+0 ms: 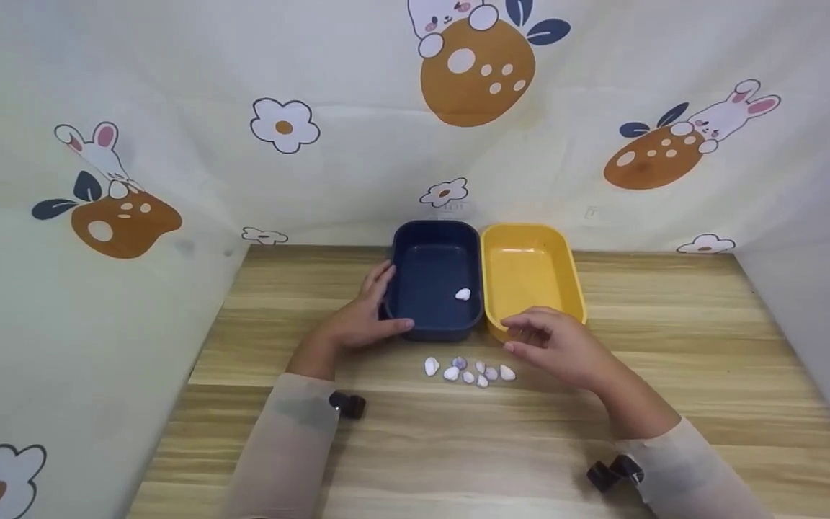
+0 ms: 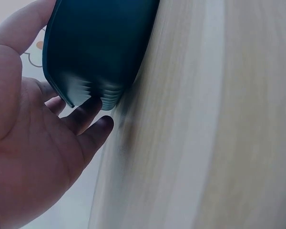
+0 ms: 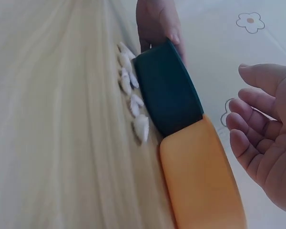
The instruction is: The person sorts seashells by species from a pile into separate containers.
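A dark blue rectangular container (image 1: pixel 435 333) stands on the table with one small white seashell (image 1: pixel 463 294) inside it. My left hand (image 1: pixel 361 317) grips its near left corner, thumb over the front rim and fingers along the outer left wall; in the left wrist view the fingertips touch the ribbed side of the blue container (image 2: pixel 100 47). My right hand (image 1: pixel 563 349) hovers over the front edge of the yellow container (image 1: pixel 581 288), fingers loosely curved. Nothing shows in the right hand (image 3: pixel 271 129) in the right wrist view. Several small white and purplish seashells (image 1: pixel 451 373) lie before the containers.
The two containers stand side by side at the back of the wood-grain table (image 1: pixel 689 346). Behind and beside it hangs a pale cloth (image 1: pixel 357 180) printed with rabbits and flowers. Black wrist cameras sit at both sleeves.
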Tool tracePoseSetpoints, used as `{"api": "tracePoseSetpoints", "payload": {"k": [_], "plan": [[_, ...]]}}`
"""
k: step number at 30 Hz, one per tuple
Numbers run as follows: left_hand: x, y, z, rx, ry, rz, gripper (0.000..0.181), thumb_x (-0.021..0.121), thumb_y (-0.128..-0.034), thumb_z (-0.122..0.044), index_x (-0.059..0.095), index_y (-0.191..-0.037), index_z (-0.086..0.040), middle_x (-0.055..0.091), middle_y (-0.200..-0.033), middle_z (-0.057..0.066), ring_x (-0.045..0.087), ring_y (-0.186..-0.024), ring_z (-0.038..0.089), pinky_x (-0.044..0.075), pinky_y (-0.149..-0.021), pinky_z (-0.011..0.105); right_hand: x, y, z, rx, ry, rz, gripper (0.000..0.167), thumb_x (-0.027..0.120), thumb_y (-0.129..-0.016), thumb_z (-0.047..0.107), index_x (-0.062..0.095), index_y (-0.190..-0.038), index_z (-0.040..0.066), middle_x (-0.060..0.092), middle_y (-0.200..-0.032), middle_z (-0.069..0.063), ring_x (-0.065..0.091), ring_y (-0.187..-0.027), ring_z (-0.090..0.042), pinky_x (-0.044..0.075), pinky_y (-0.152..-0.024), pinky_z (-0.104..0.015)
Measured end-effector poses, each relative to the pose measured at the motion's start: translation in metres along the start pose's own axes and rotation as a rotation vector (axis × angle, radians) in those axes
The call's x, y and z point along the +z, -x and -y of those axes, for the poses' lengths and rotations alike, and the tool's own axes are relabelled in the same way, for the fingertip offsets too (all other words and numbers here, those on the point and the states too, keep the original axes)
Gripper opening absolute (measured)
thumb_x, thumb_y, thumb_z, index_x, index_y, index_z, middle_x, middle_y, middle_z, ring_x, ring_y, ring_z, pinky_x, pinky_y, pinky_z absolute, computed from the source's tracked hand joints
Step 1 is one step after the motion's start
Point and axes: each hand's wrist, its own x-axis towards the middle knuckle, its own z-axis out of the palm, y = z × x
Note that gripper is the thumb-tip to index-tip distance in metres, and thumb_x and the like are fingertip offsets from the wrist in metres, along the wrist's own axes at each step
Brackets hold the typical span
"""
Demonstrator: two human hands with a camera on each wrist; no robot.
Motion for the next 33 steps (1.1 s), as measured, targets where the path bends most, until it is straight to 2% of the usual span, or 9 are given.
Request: {"api": "tracePoseSetpoints", "payload": {"k": [5,10,15,21,27,33], "plan": [[0.0,0.001,-0.001,-0.011,0.011,0.003,0.113,0.079,-0.0936,-0.049,0.004,-0.174,-0.022,-0.007,-0.18,-0.003,0.015,-0.166,0.039,0.023,-0.133,0.061,-0.001,0.006,-0.002,0.002,-0.02,0.022,0.034,0.084,-0.095,0.023,0.078,-0.125,0.007,0.079,-0.115,-0.01,0.072,-0.098,-0.018,0.061,-0.087,-0.031],[0.0,0.001,-0.001,-0.017,0.006,0.003,0.115,0.08,-0.0929,-0.051,0.004,-0.174,-0.022,-0.007,-0.18,-0.004,0.015,-0.166,0.04,0.024,-0.132,0.061,0.001,0.007,-0.003,0.006,-0.022,0.033,0.033,0.084,-0.094,0.022,0.078,-0.125,0.01,0.079,-0.116,-0.01,0.07,-0.097,-0.013,0.061,-0.086,-0.029],[0.0,0.001,0.001,-0.027,-0.01,0.007,0.117,0.078,-0.0916,-0.059,0.003,-0.174,-0.025,-0.007,-0.18,-0.006,0.016,-0.166,0.041,0.025,-0.132,0.061,0.005,0.009,-0.006,0.022,-0.007,0.114,0.033,0.084,-0.094,0.025,0.079,-0.124,0.013,0.079,-0.114,-0.008,0.069,-0.096,-0.013,0.061,-0.085,-0.029],[0.0,0.0,0.0,-0.034,-0.015,0.01,0.115,0.078,-0.0926,-0.057,0.003,-0.174,-0.026,-0.007,-0.18,-0.006,0.015,-0.166,0.041,0.025,-0.132,0.062,0.013,0.012,-0.013,0.023,0.048,0.219,0.032,0.083,-0.095,0.024,0.078,-0.123,0.01,0.078,-0.109,-0.003,0.068,-0.098,-0.017,0.06,-0.086,-0.033],[0.0,0.001,-0.001,-0.03,-0.015,0.008,0.113,0.078,-0.0939,-0.053,0.004,-0.174,-0.025,-0.007,-0.18,-0.007,0.015,-0.167,0.039,0.025,-0.132,0.061,0.018,0.012,-0.019,-0.041,0.103,0.292,0.031,0.079,-0.095,0.013,0.077,-0.125,0.01,0.077,-0.116,-0.005,0.069,-0.104,-0.022,0.059,-0.095,-0.039],[-0.002,0.002,-0.002,0.001,-0.018,0.02,0.116,0.078,-0.0926,-0.057,0.005,-0.174,-0.021,-0.007,-0.18,-0.004,0.014,-0.167,0.038,0.024,-0.133,0.06,0.02,0.012,-0.026,-0.073,0.127,0.288,0.031,0.081,-0.093,0.012,0.077,-0.124,0.01,0.075,-0.118,-0.006,0.067,-0.106,-0.023,0.056,-0.095,-0.037]]}}
